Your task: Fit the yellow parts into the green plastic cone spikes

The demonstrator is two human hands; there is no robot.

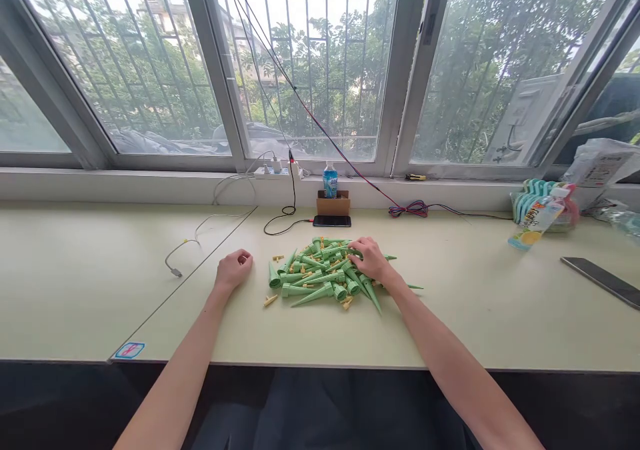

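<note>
I'd pick gently off the top tbh, right hand [369,260]'s curled over pointed green plastic cones [316,295], can't tell if pinching any, left hand [233,269] loosely fisted.

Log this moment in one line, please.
left hand: loosely curled on table; right hand: at right side of green cones; among and beside them: yellow pieces; behind them: phone

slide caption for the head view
Right hand at a pile of green spikes and yellow pieces, left hand beside it.
</note>
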